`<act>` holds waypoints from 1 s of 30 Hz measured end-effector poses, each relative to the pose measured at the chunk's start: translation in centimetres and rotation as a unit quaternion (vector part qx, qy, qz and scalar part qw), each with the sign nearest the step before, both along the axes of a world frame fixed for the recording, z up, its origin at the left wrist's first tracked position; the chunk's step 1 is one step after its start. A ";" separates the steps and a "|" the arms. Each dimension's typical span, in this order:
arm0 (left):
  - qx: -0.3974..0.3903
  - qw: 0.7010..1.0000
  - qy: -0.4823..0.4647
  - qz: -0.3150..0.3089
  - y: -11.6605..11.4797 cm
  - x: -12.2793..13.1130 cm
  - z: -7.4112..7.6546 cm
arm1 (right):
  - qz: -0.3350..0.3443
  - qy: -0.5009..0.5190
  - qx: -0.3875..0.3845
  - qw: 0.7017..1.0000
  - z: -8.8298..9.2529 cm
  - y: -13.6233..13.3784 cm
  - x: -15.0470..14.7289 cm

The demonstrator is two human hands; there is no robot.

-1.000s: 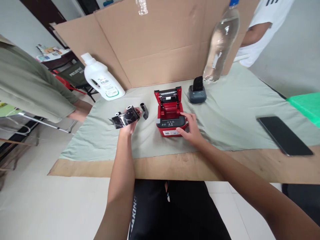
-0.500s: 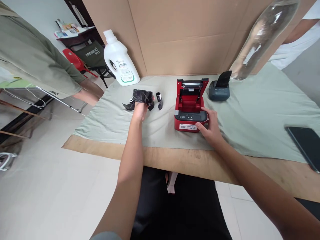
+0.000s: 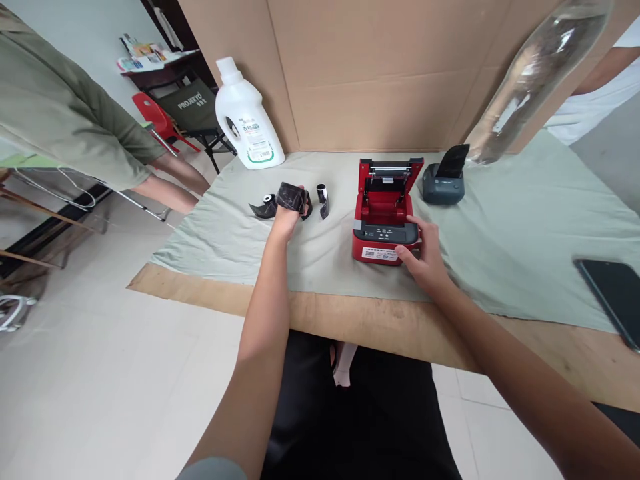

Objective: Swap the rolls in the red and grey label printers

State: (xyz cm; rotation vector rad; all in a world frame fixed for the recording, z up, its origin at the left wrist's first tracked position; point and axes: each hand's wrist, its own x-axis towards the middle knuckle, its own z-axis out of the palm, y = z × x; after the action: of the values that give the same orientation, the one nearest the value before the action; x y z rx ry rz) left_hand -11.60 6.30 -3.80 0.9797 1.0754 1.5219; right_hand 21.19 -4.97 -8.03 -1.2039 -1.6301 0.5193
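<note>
In the head view, my left hand [image 3: 287,219] is closed around a loose piece of glossy black ribbon [image 3: 291,197], creased and translucent in places. Just left of it lies a small black ribbon roll [image 3: 265,208] with its tail unwound. A second small black roll [image 3: 322,195] stands to the right, its strip trailing toward me. The red label printer [image 3: 386,250] sits with its lid raised and its red bay exposed. My right hand [image 3: 426,257] grips the printer's right front corner, thumb on the front face and fingers along the side.
A white detergent bottle [image 3: 249,120] stands at the back left against a cardboard panel [image 3: 370,80]. Right of the printer are a dark grey device [image 3: 443,185], a long clear plastic bag [image 3: 540,80] and a phone [image 3: 610,293]. A person [image 3: 75,100] stands at left, another at right.
My left hand has turned slightly with the black ribbon, and the roll left of it shows more. My right hand stays on the printer. The view has shifted a little.
</note>
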 end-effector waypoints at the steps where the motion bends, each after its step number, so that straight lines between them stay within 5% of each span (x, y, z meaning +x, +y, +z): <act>1: -0.010 1.000 -0.018 0.007 0.2 -0.1 -0.1 | -0.001 0.002 -0.001 1.000 0.0 0.0 0.0; 8: 0.034 0.990 -0.109 0.086 1.1 -1.8 -0.1 | 0.004 0.002 -0.012 1.000 0.1 0.0 0.1; 14: 0.056 0.983 -0.088 0.148 1.4 -3.2 -0.6 | 0.005 0.009 -0.027 1.000 0.1 -0.2 0.1; 30: -0.006 0.982 -0.038 0.185 1.2 -3.5 -0.3 | -0.012 -0.016 -0.017 1.000 0.5 -0.2 0.1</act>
State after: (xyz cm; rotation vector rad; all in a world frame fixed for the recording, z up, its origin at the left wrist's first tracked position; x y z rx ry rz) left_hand -15.05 7.53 -4.15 0.7317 1.2602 1.8323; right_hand 21.25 -5.18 -7.55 -1.2620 -1.6372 0.5162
